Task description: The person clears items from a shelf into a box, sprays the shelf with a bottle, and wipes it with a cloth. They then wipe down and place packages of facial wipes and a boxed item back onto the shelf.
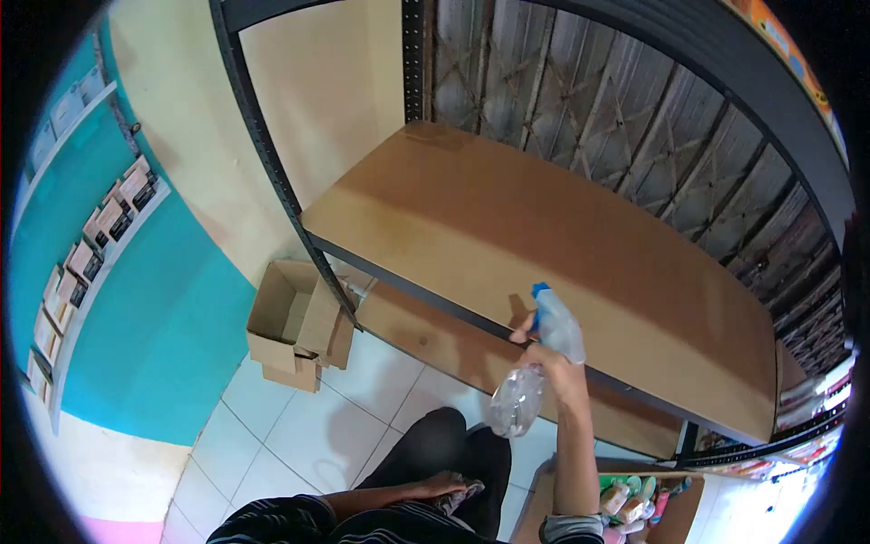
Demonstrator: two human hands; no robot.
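Observation:
A clear spray bottle (517,403) with a white and blue trigger head (559,328) is in my right hand (555,364). My fingers wrap round its neck and trigger, and the nozzle points toward the brown shelf board (507,213). The bottle hangs in front of the shelf's near edge. Down by my lap, my left hand (435,486) is closed on a crumpled cloth (460,497), partly hidden by the fingers. The cloth rests close to my dark-clothed leg (421,444).
A black metal shelf frame (263,127) surrounds the board, with a lower board (435,340) beneath. An opened cardboard box (304,317) stands at its left leg. Another box (693,503) holds packaged goods at lower right. Small boxes line a wall shelf (109,240) on the left.

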